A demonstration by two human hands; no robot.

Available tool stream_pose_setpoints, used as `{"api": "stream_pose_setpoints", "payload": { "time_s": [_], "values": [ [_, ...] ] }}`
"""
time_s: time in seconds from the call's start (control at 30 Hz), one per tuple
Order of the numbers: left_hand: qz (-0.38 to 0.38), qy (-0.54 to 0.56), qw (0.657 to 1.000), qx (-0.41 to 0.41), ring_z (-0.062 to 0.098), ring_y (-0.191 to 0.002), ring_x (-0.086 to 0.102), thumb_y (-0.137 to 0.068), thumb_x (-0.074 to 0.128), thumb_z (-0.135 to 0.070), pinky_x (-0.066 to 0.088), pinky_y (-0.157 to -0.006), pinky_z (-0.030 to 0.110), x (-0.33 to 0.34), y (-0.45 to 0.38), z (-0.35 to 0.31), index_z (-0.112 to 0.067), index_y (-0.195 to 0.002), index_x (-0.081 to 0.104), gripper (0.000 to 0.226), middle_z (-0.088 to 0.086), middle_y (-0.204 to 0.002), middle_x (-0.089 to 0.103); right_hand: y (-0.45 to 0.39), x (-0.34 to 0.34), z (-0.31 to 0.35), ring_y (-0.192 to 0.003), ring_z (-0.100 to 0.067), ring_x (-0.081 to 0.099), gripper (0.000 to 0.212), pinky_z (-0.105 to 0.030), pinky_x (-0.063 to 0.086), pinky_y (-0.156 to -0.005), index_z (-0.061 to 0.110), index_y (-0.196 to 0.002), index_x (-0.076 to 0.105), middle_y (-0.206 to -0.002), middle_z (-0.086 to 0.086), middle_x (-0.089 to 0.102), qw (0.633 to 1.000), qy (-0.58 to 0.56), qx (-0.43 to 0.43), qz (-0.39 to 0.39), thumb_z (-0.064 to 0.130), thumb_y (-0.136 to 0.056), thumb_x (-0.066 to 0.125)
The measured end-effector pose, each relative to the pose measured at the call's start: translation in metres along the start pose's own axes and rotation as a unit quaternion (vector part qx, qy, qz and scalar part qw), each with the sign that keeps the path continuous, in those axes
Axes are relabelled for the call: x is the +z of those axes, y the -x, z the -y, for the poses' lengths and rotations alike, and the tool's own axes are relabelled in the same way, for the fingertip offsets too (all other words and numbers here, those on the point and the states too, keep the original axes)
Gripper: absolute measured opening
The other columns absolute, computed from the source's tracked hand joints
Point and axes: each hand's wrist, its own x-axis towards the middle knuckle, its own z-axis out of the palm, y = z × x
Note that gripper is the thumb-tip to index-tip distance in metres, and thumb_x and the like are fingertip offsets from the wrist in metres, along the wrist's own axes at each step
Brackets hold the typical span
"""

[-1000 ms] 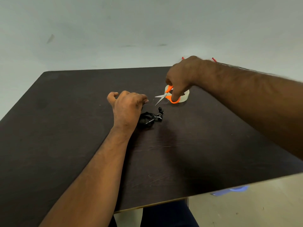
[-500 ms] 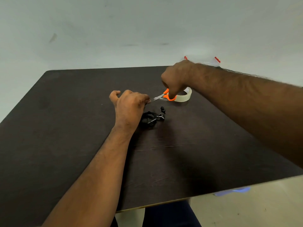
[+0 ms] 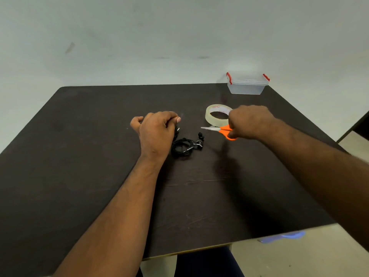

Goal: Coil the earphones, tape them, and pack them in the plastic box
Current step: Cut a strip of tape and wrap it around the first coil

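The black earphones (image 3: 186, 146) lie coiled on the dark table (image 3: 79, 156), buds pointing right. My left hand (image 3: 156, 132) sits just left of the coil, its curled fingers holding a strand of the cable that rises from it. Orange-handled scissors (image 3: 223, 131) are gripped in my right hand (image 3: 249, 121), blades pointing left above the table. A roll of clear tape (image 3: 211, 118) lies flat just behind the scissors. The clear plastic box (image 3: 247, 85) with red clips stands at the table's far right edge, lid on.
A pale wall rises behind the table. The table's near edge runs just above my lap, with light floor to the right. A dark piece of furniture (image 3: 361, 124) shows at the right border.
My right hand has drawn the scissors to the right, away from my left hand, uncovering the tape roll and the box. My left hand has stayed by the coil.
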Motion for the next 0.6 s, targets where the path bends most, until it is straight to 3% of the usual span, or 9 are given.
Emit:
{"api": "stream_pose_setpoints", "payload": {
  "time_s": [0.13,0.2,0.27,0.37,0.43,0.53,0.6],
  "values": [
    [0.01,0.051,0.999,0.0,0.003,-0.08,0.063,-0.086,0.068,-0.031,0.028,-0.089,0.037,0.0,0.003,-0.005,-0.03,-0.085,0.074,0.006,-0.018,-0.081,0.072,0.013,0.014,0.0,-0.072,-0.02,0.051,0.021,-0.033,0.043,-0.067,0.018,-0.085,0.049,-0.07,0.002,0.043,0.993,0.0,0.029,0.115,0.037,-0.091,0.055],
    [0.021,0.108,0.994,0.0,-0.001,-0.079,0.065,-0.084,0.071,-0.029,0.041,-0.091,0.04,0.001,0.004,-0.006,-0.028,-0.085,0.075,0.004,-0.019,-0.082,0.071,0.017,0.01,0.0,-0.06,-0.016,0.049,0.022,-0.028,0.043,-0.059,0.01,-0.085,0.048,-0.069,-0.001,0.045,0.986,-0.005,0.027,0.164,0.029,-0.096,0.05],
    [0.044,0.189,0.981,-0.025,-0.003,-0.077,0.066,-0.083,0.073,-0.025,0.054,-0.079,0.033,0.001,0.007,-0.009,-0.022,-0.087,0.076,0.005,-0.019,-0.081,0.07,0.016,0.004,-0.005,-0.052,-0.016,0.055,0.025,-0.023,0.045,-0.051,0.002,-0.087,0.052,-0.069,-0.008,0.054,0.974,-0.026,0.027,0.221,0.025,-0.097,0.047],
    [0.074,0.265,0.958,-0.082,-0.006,-0.072,0.064,-0.08,0.076,-0.015,0.048,-0.068,0.011,-0.001,0.011,-0.016,-0.017,-0.085,0.076,0.005,-0.018,-0.077,0.069,0.005,-0.001,-0.016,-0.06,-0.029,0.071,0.037,-0.034,0.059,-0.059,0.005,-0.12,0.053,-0.089,-0.022,0.066,0.944,-0.1,0.064,0.309,0.031,-0.093,0.053],
    [0.082,0.278,0.952,-0.095,-0.005,-0.071,0.064,-0.08,0.076,-0.014,0.047,-0.068,0.01,-0.002,0.012,-0.017,-0.017,-0.084,0.076,0.006,-0.016,-0.077,0.07,0.0,-0.002,-0.02,-0.058,-0.03,0.07,0.048,-0.038,0.059,-0.061,0.01,-0.132,0.044,-0.097,-0.025,0.064,0.923,-0.133,0.091,0.35,0.034,-0.092,0.055],
    [0.089,0.294,0.946,-0.107,-0.002,-0.073,0.066,-0.08,0.076,-0.013,0.05,-0.07,0.014,-0.003,0.012,-0.015,-0.019,-0.084,0.076,0.007,-0.014,-0.078,0.071,0.0,-0.001,-0.021,-0.05,-0.029,0.068,0.041,-0.037,0.058,-0.061,0.01,-0.132,0.041,-0.093,-0.026,0.064,0.917,-0.166,0.096,0.351,0.03,-0.097,0.049],
    [0.096,0.297,0.944,-0.109,-0.001,-0.075,0.067,-0.079,0.076,-0.013,0.052,-0.071,0.015,-0.003,0.012,-0.015,-0.021,-0.083,0.076,0.009,-0.013,-0.08,0.072,0.002,0.003,-0.02,-0.054,-0.031,0.069,0.032,-0.038,0.059,-0.061,0.004,-0.121,0.049,-0.083,-0.023,0.065,0.94,-0.177,0.078,0.28,0.024,-0.096,0.052]
  ]
}}
